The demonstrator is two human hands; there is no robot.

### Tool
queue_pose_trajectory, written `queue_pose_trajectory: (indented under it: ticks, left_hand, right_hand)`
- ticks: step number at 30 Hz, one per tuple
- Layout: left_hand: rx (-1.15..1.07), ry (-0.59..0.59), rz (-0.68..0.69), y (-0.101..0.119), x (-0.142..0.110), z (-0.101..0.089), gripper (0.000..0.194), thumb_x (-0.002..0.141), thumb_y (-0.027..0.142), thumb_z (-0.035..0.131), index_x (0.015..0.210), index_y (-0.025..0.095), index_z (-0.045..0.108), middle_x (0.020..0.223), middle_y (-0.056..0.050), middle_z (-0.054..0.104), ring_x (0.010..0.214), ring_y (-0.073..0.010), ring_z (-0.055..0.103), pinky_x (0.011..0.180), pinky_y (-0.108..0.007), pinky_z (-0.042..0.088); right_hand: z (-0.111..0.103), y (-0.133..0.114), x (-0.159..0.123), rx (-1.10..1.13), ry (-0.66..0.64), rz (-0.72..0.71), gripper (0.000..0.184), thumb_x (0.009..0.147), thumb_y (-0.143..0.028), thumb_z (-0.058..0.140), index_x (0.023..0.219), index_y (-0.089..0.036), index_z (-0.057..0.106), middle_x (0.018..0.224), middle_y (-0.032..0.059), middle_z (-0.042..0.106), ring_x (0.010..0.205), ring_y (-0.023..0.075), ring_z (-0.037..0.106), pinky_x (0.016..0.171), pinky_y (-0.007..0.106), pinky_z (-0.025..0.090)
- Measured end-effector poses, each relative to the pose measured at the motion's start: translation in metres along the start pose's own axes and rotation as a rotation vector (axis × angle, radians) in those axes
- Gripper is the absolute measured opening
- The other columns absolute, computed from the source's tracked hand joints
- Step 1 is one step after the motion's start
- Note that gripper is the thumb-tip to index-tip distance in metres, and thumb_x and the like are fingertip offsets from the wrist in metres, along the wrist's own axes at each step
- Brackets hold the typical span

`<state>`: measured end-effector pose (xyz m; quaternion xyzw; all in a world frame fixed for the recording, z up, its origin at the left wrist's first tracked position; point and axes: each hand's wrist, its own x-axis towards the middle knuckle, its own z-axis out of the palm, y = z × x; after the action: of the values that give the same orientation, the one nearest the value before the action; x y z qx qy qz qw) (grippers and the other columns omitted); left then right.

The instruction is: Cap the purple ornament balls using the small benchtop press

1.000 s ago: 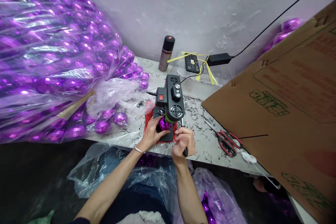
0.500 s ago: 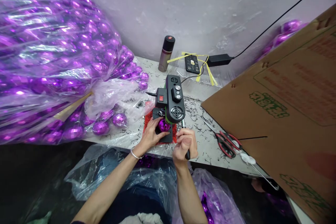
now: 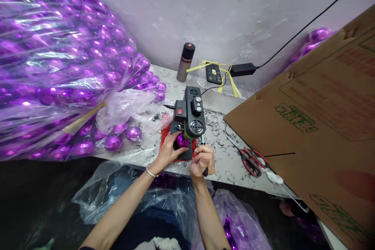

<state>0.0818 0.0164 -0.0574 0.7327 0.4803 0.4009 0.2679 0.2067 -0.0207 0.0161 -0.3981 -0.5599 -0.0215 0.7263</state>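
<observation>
A small black bench drill press [image 3: 191, 113] stands on a red mat [image 3: 165, 140] at the table's front edge. My left hand [image 3: 167, 151] grips a shiny purple ball [image 3: 183, 140] on the drill's black base, under the head. My right hand [image 3: 201, 160] is wrapped in a fist around the drill's feed lever [image 3: 203, 140], whose lower end shows below the fist.
A huge clear bag of purple balls [image 3: 58, 66] fills the left. A big cardboard sheet [image 3: 316, 113] leans at right, with red-handled scissors [image 3: 252, 161] beside it. A spray can [image 3: 186, 61], a phone [image 3: 213, 73] and a power adapter [image 3: 242, 69] sit by the wall. Black shavings litter the table.
My right hand has shifted slightly left and closer to the drill on the lever. My left hand stays on the ball.
</observation>
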Motion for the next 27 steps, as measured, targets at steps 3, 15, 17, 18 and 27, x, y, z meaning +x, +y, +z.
queue_pose_trajectory:
  ticks: [3, 15, 17, 18, 27]
  left_hand:
    - [-0.004, 0.003, 0.019, 0.0, 0.002, -0.001, 0.061, 0.089, 0.035, 0.084, 0.143, 0.023, 0.058, 0.14, -0.013, 0.075, 0.134, -0.0332, 0.071, 0.125, -0.06, 0.047]
    - [-0.014, 0.029, 0.008, -0.002, 0.007, 0.002, 0.064, 0.086, 0.04, 0.088, 0.141, 0.023, 0.063, 0.137, -0.015, 0.075, 0.132, -0.0352, 0.071, 0.118, -0.058, 0.053]
    - [-0.017, 0.021, 0.0, -0.001, 0.009, 0.001, 0.064, 0.086, 0.04, 0.088, 0.142, 0.023, 0.062, 0.138, -0.015, 0.075, 0.133, -0.0353, 0.071, 0.117, -0.058, 0.053]
    - [-0.021, 0.016, -0.001, 0.0, 0.008, 0.0, 0.065, 0.087, 0.039, 0.088, 0.143, 0.023, 0.061, 0.139, -0.015, 0.074, 0.133, -0.0352, 0.07, 0.117, -0.057, 0.054]
    - [0.163, -0.037, 0.305, 0.012, -0.091, -0.029, 0.071, 0.096, 0.04, 0.077, 0.158, 0.026, 0.046, 0.154, -0.02, 0.063, 0.144, -0.036, 0.062, 0.124, -0.062, 0.048]
  right_hand:
    - [0.001, 0.004, -0.002, -0.047, 0.018, -0.02, 0.04, 0.108, -0.027, 0.038, 0.07, -0.024, 0.051, 0.07, -0.0028, 0.057, 0.06, 0.0138, 0.057, 0.069, 0.036, 0.049]
    - [-0.006, -0.008, 0.016, -0.035, -0.064, 0.044, 0.042, 0.108, -0.026, 0.042, 0.068, -0.023, 0.051, 0.068, -0.0018, 0.059, 0.063, 0.0141, 0.061, 0.062, 0.031, 0.046]
    - [-0.005, -0.024, 0.038, -0.047, -0.091, 0.125, 0.042, 0.108, -0.024, 0.045, 0.067, -0.022, 0.052, 0.065, -0.0028, 0.057, 0.062, 0.0129, 0.06, 0.061, 0.03, 0.043]
    - [-0.004, -0.032, 0.048, -0.051, -0.097, 0.157, 0.042, 0.108, -0.025, 0.047, 0.066, -0.022, 0.051, 0.063, -0.0033, 0.056, 0.062, 0.0127, 0.059, 0.061, 0.03, 0.042]
    - [-0.009, -0.034, 0.04, -0.063, -0.12, 0.172, 0.04, 0.109, -0.025, 0.047, 0.07, -0.022, 0.057, 0.066, -0.0015, 0.059, 0.067, 0.0141, 0.062, 0.064, 0.031, 0.044]
